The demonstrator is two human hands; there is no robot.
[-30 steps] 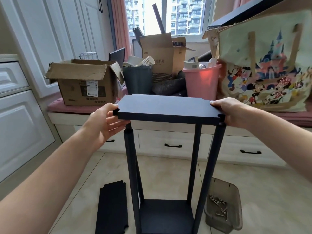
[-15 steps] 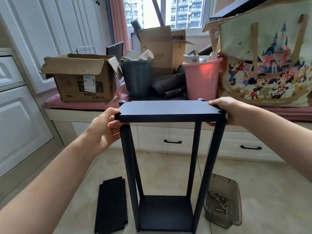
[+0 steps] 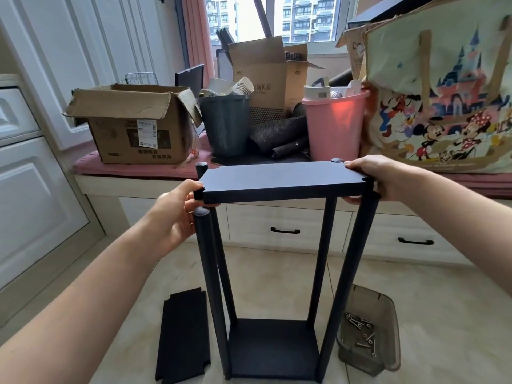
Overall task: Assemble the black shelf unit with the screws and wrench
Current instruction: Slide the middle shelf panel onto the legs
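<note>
Head view, black shelf board between both hands, fingers gripping its ends

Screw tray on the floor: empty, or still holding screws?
Still holding screws. Several loose silver screws lie on the bottom of the clear tray, right of the shelf frame.

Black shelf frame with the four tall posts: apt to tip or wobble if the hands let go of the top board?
Probably wobbly: the black shelf frame has tall thin posts on a small bottom board. The top board looks unseated on the left, where post tops stand clear of its corners. Left hand and right hand hold it.
</note>
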